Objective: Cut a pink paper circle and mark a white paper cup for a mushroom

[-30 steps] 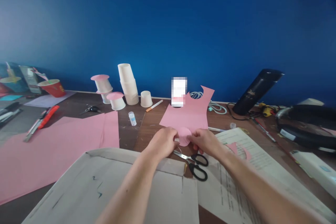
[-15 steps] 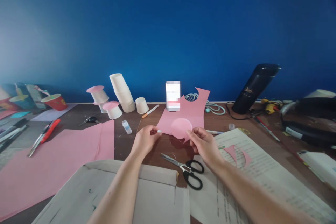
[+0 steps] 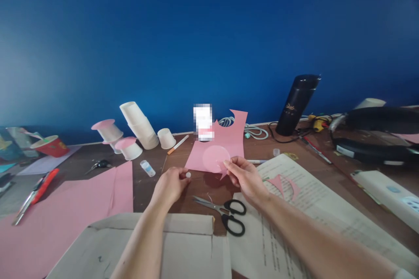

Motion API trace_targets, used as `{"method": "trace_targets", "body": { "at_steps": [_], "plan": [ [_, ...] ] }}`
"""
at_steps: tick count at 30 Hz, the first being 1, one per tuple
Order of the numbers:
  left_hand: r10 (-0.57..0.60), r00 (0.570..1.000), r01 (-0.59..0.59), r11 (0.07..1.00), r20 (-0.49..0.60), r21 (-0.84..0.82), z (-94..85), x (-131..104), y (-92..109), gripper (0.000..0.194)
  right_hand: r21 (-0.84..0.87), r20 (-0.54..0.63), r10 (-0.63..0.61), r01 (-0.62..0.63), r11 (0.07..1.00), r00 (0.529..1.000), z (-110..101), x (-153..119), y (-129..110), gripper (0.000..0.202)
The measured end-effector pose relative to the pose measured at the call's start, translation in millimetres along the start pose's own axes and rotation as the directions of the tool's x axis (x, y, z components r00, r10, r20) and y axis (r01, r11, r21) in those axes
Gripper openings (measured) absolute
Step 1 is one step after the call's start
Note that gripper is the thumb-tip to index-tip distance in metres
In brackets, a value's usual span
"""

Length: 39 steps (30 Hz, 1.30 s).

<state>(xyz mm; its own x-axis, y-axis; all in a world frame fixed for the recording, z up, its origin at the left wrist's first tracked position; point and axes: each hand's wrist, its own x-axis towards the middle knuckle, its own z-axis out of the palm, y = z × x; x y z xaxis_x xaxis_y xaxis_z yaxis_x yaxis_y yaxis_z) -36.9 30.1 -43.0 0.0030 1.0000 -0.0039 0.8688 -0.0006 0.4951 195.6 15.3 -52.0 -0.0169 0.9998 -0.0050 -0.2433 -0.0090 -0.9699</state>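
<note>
My right hand [image 3: 245, 178] pinches the edge of a round pink paper disc [image 3: 214, 158], held above a cut pink sheet [image 3: 234, 139]. Low over the brown table, my left hand [image 3: 170, 185] is closed on a small whitish piece [image 3: 188, 175] at its fingertips, too small to name surely. Scissors [image 3: 225, 213] with black handles lie partly open between my forearms. A clear tube [image 3: 147, 168] with a blue and white label lies left of my left hand.
White paper cups [image 3: 139, 126], some topped with pink discs [image 3: 126, 142], stand at the back left. Pink sheets [image 3: 78, 205] and a red cutter [image 3: 44, 187] lie left. A black bottle [image 3: 296, 107] leans back right. Printed paper [image 3: 304, 218] and a white box [image 3: 386, 194] lie right.
The view has turned a little, so most objects sit further left. My left hand has drawn slightly away from the pink sheet; my right hand still holds the disc.
</note>
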Motion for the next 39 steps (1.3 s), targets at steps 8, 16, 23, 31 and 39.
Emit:
{"method": "trace_targets", "body": {
  "at_steps": [8,16,23,31,39],
  "plan": [
    [0.039,0.993,-0.042,0.999,-0.116,-0.028,-11.1,-11,16,0.04,0.023,0.01,-0.018,0.018,1.0,1.0,4,-5,-8,0.032],
    [0.002,0.973,0.155,0.731,0.23,-0.665,-25.1,-34,54,0.04,0.121,0.064,0.014,-0.022,0.992,0.998,11,-13,-17,0.032],
    [0.083,0.932,0.33,0.205,0.352,-0.922,0.4,-35,64,0.029,0.106,0.053,0.015,-0.021,0.994,0.998,19,-20,-20,0.031],
    [-0.023,0.949,0.311,0.214,0.313,-0.926,5.1,-31,63,0.031,0.015,0.046,0.054,-0.055,0.998,0.998,18,-19,-17,0.033],
    [-0.032,0.973,0.222,0.386,0.227,-0.895,12.5,-30,60,0.036,-0.008,0.041,0.114,-0.114,0.993,0.993,19,-20,-19,0.037]
  ]
}}
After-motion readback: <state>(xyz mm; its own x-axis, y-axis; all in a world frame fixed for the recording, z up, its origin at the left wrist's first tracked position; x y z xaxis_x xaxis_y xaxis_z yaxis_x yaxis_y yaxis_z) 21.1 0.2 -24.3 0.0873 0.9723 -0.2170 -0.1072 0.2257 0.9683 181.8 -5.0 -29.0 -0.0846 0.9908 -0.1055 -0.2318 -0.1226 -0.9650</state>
